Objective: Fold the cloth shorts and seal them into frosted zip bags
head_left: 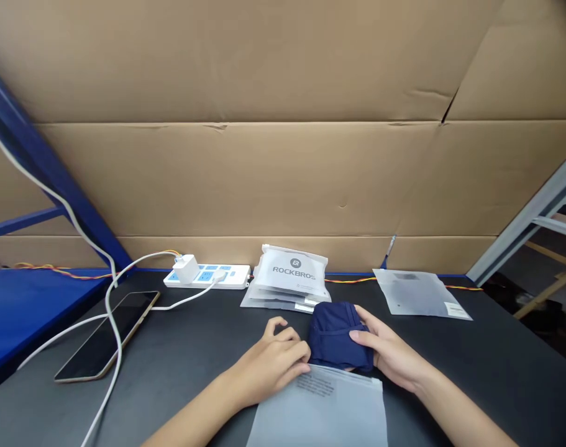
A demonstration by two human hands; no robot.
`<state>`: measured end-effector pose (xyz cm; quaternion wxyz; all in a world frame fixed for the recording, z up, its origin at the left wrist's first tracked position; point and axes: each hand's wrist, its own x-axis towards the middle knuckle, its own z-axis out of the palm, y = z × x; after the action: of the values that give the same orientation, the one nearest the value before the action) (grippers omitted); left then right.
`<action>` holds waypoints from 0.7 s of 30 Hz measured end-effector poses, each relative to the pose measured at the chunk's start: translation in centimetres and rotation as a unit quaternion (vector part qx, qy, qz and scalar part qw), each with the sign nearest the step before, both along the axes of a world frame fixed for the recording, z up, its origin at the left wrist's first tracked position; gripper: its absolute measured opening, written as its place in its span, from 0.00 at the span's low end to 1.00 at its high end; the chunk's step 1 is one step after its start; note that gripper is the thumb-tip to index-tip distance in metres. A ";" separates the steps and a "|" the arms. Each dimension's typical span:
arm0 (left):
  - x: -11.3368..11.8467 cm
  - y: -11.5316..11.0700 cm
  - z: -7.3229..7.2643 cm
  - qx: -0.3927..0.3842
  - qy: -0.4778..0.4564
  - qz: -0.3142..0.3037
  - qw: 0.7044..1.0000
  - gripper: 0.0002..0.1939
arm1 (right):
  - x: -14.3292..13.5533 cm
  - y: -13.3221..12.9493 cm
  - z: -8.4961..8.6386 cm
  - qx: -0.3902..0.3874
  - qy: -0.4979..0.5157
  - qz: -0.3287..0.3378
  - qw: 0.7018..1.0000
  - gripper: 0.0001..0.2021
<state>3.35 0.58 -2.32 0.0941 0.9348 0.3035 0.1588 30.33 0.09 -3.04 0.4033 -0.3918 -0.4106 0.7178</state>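
A folded navy-blue cloth bundle [337,335] sits at the mouth of a frosted plastic zip bag [329,413], which lies on the black table in front of me. My right hand [387,347] grips the bundle from its right side, thumb on top and the other fingers behind or under it. At the bag's upper left corner is my left hand [283,360], its curled fingers closed on the bag's edge and close to the cloth. Small dark print shows on the bag below its opening. The bundle's underside is hidden.
A stack of filled ROCKBROS zip bags [294,273] stands behind the cloth. Farther right lies another frosted bag [420,293] with a label. On the left are a phone [108,335], white cables [114,329] and a power strip [238,276]. Cardboard [283,180] walls the back.
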 end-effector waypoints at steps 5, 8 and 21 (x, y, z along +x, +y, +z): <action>-0.1 0.0 -0.1 -0.027 -0.001 0.015 1.000 0.05 | -0.1 -0.4 0.2 -0.009 -0.016 0.060 0.998 0.26; -0.3 0.1 0.0 -0.039 0.000 0.016 0.999 0.04 | 0.5 -0.3 0.2 -0.005 -0.028 0.125 0.992 0.29; -0.3 0.9 -0.8 -0.021 -0.012 0.035 0.999 0.08 | -2.6 -1.1 -1.6 0.035 -0.009 0.044 0.998 0.27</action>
<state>3.02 1.47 -3.14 0.1116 0.9196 0.3378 0.1663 27.72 -0.98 -4.66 0.3808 -0.3651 -0.4558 0.7169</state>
